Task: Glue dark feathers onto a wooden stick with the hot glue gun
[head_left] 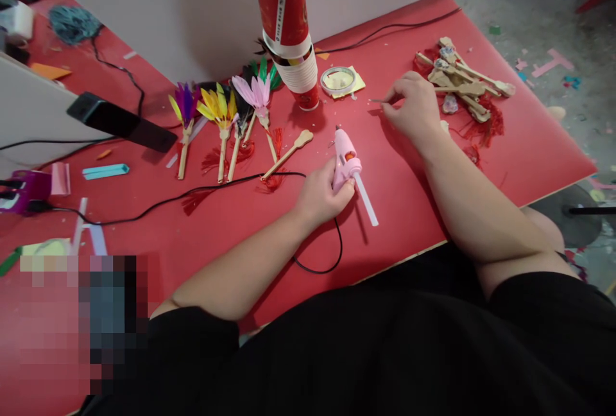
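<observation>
As LH (320, 194) grips glue gun (343, 146), RH (414, 106) pinches obj (375, 101).

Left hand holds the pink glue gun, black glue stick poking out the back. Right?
Not black: in the head view the glue stick is whitish. The left hand does hold the pink glue gun, and the stick pokes out its back.

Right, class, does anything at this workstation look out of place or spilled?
Yes: coloured scraps litter the grey floor to the right of the red table, looking dropped rather than put away. I see no liquid spill.
</observation>
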Motion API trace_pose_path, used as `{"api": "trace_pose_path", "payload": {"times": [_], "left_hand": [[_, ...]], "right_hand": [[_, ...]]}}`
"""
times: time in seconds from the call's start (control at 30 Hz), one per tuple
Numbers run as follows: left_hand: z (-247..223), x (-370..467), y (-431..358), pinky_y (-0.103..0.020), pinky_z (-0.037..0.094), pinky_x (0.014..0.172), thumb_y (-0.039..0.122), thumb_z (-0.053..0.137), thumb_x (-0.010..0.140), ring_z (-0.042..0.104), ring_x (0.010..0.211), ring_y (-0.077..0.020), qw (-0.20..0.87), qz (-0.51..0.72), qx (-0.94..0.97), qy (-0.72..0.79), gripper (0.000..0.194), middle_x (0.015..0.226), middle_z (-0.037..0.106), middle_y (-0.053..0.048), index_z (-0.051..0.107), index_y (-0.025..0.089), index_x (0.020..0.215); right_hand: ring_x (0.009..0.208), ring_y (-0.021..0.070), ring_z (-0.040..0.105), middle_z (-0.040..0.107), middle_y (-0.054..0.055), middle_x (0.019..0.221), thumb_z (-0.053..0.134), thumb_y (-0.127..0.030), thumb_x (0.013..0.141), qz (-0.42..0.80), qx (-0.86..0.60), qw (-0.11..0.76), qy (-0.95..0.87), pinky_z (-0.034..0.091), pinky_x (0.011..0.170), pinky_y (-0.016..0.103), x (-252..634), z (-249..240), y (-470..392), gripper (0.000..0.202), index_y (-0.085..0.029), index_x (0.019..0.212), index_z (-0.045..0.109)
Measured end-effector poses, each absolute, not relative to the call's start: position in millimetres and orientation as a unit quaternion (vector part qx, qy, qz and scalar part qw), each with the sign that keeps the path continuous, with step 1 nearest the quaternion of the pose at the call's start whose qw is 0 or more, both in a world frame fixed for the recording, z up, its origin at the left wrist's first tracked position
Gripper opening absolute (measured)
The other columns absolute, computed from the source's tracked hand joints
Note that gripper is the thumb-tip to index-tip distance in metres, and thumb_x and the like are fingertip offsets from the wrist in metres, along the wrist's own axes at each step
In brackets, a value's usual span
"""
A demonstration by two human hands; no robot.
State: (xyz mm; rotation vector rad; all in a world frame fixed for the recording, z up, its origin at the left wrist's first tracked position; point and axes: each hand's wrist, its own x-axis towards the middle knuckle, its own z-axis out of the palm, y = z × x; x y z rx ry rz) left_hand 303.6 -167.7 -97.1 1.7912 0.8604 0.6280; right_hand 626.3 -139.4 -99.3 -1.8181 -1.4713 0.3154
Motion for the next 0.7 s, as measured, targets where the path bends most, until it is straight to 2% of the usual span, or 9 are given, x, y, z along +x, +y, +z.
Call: {"api": "trace_pose_path", "payload": {"times": [0.1, 0.23, 0.33, 0.4, 0.47, 0.57, 0.63, 0.7], "left_hand": [[-95, 307, -169, -0.036, 0.028, 0.065, 0.036, 0.083, 0.092, 0.045, 0.063, -0.0187, 0.495, 0.258, 0.752, 0.350, 0.021, 0.073, 0.062, 0.002, 0.064, 0.028, 0.096], [-95, 311, -170, -0.036, 0.028, 0.065, 0.037, 0.081, 0.091, 0.046, 0.063, -0.0193, 0.481, 0.245, 0.766, 0.348, 0.019, 0.072, 0.061, 0.003, 0.066, 0.028, 0.099], [-94, 311, -170, -0.036, 0.029, 0.065, 0.037, 0.080, 0.091, 0.047, 0.063, -0.0197, 0.471, 0.242, 0.774, 0.346, 0.019, 0.071, 0.060, 0.003, 0.068, 0.027, 0.101], [-95, 312, -170, -0.035, 0.031, 0.066, 0.037, 0.081, 0.091, 0.048, 0.064, -0.0198, 0.472, 0.246, 0.773, 0.345, 0.019, 0.072, 0.061, 0.003, 0.069, 0.027, 0.102], [-97, 312, -169, -0.035, 0.032, 0.067, 0.036, 0.082, 0.091, 0.049, 0.065, -0.0195, 0.481, 0.250, 0.766, 0.347, 0.020, 0.073, 0.063, 0.002, 0.068, 0.027, 0.102], [-101, 314, -168, -0.035, 0.035, 0.068, 0.035, 0.085, 0.092, 0.052, 0.066, -0.0189, 0.501, 0.279, 0.740, 0.350, 0.022, 0.078, 0.066, 0.001, 0.068, 0.026, 0.102], [-103, 316, -167, -0.035, 0.040, 0.071, 0.038, 0.086, 0.096, 0.056, 0.070, -0.0194, 0.513, 0.328, 0.710, 0.353, 0.023, 0.083, 0.070, 0.000, 0.070, 0.025, 0.107], [-105, 318, -166, -0.035, 0.045, 0.075, 0.043, 0.087, 0.102, 0.061, 0.076, -0.0210, 0.526, 0.382, 0.673, 0.353, 0.027, 0.089, 0.073, -0.001, 0.071, 0.025, 0.114]], "right_hand": [[0.111, 0.0302, 0.067, 0.076, 0.009, 0.102, 0.096, -0.041, 0.102, 0.102, -0.719, 0.397, -0.561, 0.062, 0.117, 0.055, 620, -103, -127, 0.032, -0.031, 0.088, 0.069], [0.126, 0.0419, 0.073, 0.082, 0.016, 0.123, 0.089, -0.050, 0.108, 0.067, -0.744, 0.363, -0.556, 0.063, 0.122, 0.065, 602, -99, -96, 0.020, -0.032, 0.105, 0.081], [0.134, 0.0465, 0.073, 0.083, 0.018, 0.131, 0.088, -0.055, 0.108, 0.058, -0.743, 0.321, -0.584, 0.063, 0.122, 0.067, 594, -99, -72, 0.026, -0.033, 0.121, 0.086], [0.130, 0.0436, 0.075, 0.083, 0.018, 0.135, 0.089, -0.051, 0.109, 0.071, -0.741, 0.302, -0.595, 0.064, 0.121, 0.062, 596, -100, -65, 0.025, -0.031, 0.125, 0.087], [0.125, 0.0377, 0.077, 0.084, 0.018, 0.137, 0.092, -0.040, 0.108, 0.078, -0.735, 0.311, -0.598, 0.062, 0.120, 0.056, 602, -99, -70, 0.024, -0.026, 0.127, 0.086], [0.114, 0.0301, 0.077, 0.086, 0.015, 0.126, 0.096, -0.030, 0.102, 0.079, -0.712, 0.368, -0.593, 0.060, 0.117, 0.050, 612, -92, -101, 0.025, -0.024, 0.124, 0.086], [0.102, 0.0295, 0.076, 0.084, 0.010, 0.109, 0.095, -0.042, 0.102, 0.127, -0.688, 0.406, -0.588, 0.064, 0.107, 0.049, 612, -85, -132, 0.021, -0.027, 0.112, 0.085], [0.086, 0.0277, 0.074, 0.080, 0.006, 0.093, 0.100, -0.056, 0.093, 0.255, -0.640, 0.400, -0.605, 0.065, 0.089, 0.046, 601, -79, -161, 0.033, -0.029, 0.103, 0.084]]}}
